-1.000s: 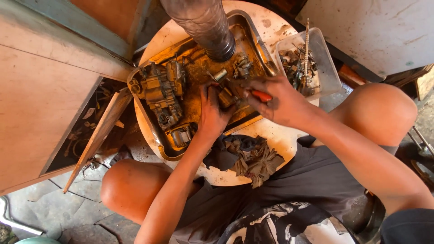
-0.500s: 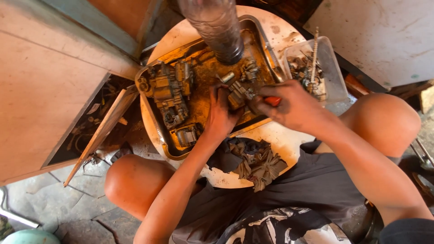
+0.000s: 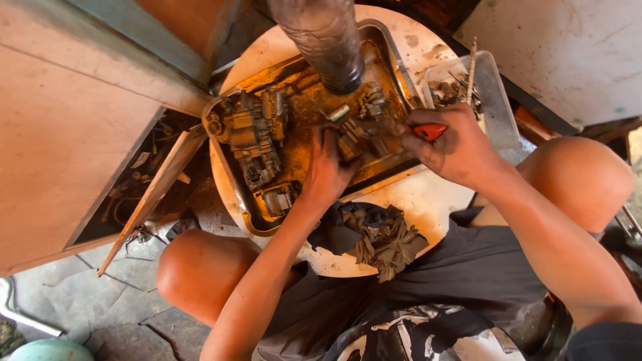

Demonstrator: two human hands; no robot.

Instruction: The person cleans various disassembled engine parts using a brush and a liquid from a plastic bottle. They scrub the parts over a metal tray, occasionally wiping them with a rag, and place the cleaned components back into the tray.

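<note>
My left hand (image 3: 326, 172) grips a small grimy metal part (image 3: 352, 142) over a dirty metal tray (image 3: 231, 177) on a round white table (image 3: 428, 200). My right hand (image 3: 455, 147) is closed on a red-handled tool (image 3: 428, 131) just right of that part, at the tray's right rim. A large greasy carburettor body (image 3: 251, 137) lies in the tray's left half, with a smaller housing (image 3: 275, 198) below it and loose small parts (image 3: 370, 101) near the top.
A ribbed plastic bottle (image 3: 328, 40) stands in the tray's far end. A clear plastic tub (image 3: 491, 93) of small parts sits at the right. A dirty rag (image 3: 381, 237) lies on the table's near edge. A wooden cabinet (image 3: 73, 134) with an open door is at left.
My right hand with the red-handled tool has drawn back to the right, away from the part in my left hand. The left hand has kept its hold.
</note>
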